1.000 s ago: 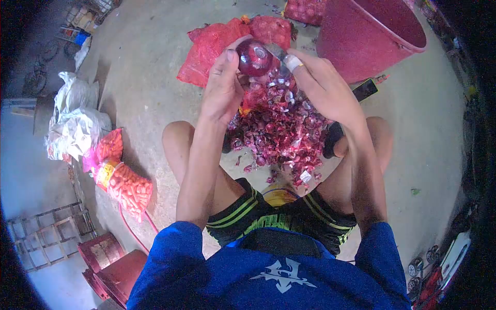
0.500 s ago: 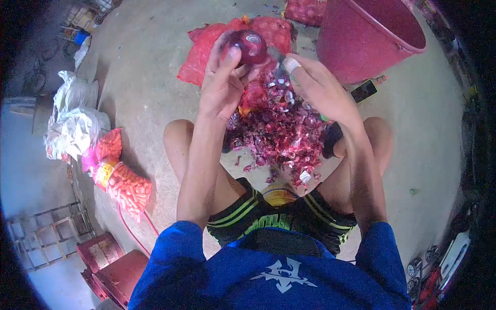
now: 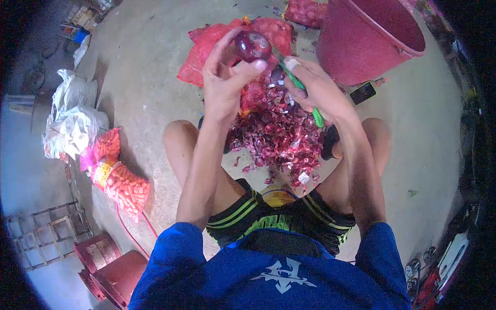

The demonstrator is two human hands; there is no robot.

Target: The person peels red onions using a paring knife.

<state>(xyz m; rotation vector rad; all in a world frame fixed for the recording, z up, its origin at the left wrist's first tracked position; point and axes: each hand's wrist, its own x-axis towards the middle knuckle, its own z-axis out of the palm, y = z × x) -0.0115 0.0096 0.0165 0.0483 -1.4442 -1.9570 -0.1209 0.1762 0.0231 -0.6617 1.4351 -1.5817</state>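
Observation:
My left hand [image 3: 227, 72] is closed around a shiny red onion [image 3: 253, 45], with the thumb along its lower side. In my right hand [image 3: 318, 85] is a knife [image 3: 295, 78] with a green handle, its handle end sticking out below the palm. The knife's blade points up toward the onion's right side, close by it. A white wrap covers a part of the right thumb. Under both hands, a heap of red onion skins [image 3: 279, 137] lies on the floor between my feet. Just behind the onion is a red mesh sack [image 3: 206, 54] of onions.
A large maroon tub [image 3: 351, 46] stands at the upper right, with a phone [image 3: 363, 93] on the floor below it. Another onion sack [image 3: 306, 13] lies at the top. Off to the left are white sacks [image 3: 80, 124] and a bag of orange carrot-like pieces [image 3: 123, 188].
The onion has shifted slightly right and turned in my left hand, whose thumb moved to its lower side. My right hand has rotated, bringing the green knife handle into view.

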